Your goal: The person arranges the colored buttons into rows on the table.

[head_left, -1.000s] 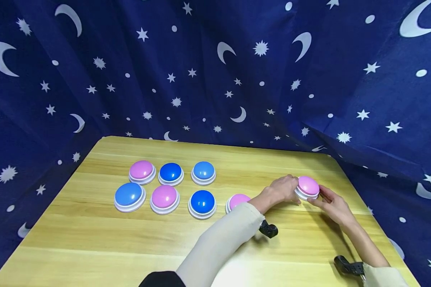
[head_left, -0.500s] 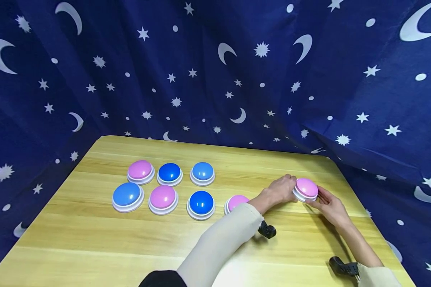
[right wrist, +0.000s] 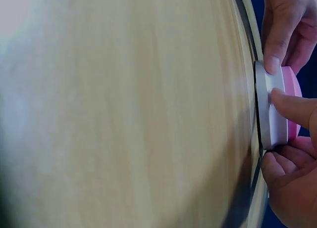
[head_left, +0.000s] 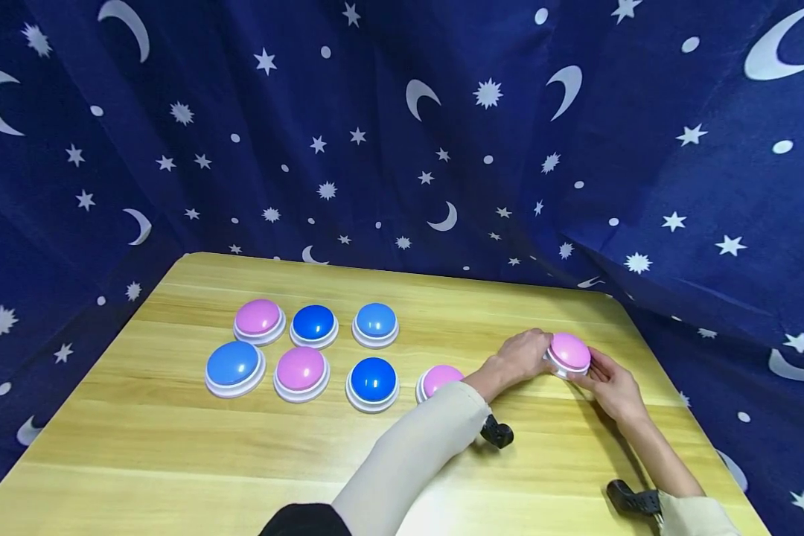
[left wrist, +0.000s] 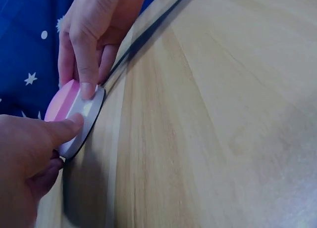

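At the right of the table in the head view is a push button with a pink dome point(head_left: 571, 350) and a white base point(left wrist: 88, 109). My left hand point(head_left: 524, 353) grips its left side, and my right hand point(head_left: 615, 388) grips the right side. Both thumbs press on the white base in the wrist views, with fingers curled beneath or behind it. Its underside lies close to the table, but I cannot tell whether it touches. Beside my left sleeve point(head_left: 418, 439) sits another pink button point(head_left: 440, 378), partly hidden by that arm.
Left on the wooden table point(head_left: 194, 461) stand two rows of buttons, among them a light blue button point(head_left: 232, 363), a dark blue button point(head_left: 373, 380) and a pink button point(head_left: 300, 368). A dark blue curtain point(head_left: 375, 134) with moons and stars hangs behind the table.
The whole head view has shifted slightly. Both hands keep their grip on the pink button, which stays in about the same place. My right forearm has drifted a little to the left.
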A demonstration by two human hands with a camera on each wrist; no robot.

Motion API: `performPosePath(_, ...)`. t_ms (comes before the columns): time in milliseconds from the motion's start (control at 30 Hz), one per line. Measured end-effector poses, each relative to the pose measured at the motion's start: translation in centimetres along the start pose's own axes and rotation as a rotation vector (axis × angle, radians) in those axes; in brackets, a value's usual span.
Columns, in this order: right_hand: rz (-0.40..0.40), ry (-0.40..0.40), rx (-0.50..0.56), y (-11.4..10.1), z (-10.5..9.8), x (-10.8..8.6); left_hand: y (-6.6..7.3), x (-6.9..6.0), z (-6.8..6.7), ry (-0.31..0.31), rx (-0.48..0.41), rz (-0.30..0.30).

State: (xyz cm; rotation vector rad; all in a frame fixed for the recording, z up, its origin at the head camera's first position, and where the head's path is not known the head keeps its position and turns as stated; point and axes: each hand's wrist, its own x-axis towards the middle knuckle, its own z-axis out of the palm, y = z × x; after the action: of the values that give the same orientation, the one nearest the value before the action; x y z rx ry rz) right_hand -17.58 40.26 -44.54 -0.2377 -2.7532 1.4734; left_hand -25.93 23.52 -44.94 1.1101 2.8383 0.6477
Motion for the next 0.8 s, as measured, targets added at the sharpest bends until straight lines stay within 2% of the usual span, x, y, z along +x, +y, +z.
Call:
performPosePath(200,-0.024,0.011,-0.002,-0.3,0.4,-0.2,-0.3,-0.2,-0.2,0.025,-0.003,0.002)
performPosePath(400,-0.056,0.02,-0.023,-1.1,0.4,-0.2,-0.7,-0.4,-1.2,0.051,-0.001,0.016)
performPosePath(600,-0.096,0.021,0.02,-2.3,0.4,-0.4,-1.0,-1.1,-3.4,0.079,0.018,0.051)
performPosePath(800,-0.133,0.041,0.003,-4.6,1.0,-1.0,-1.5,-2.6,-6.0,0.119,0.077,0.055)
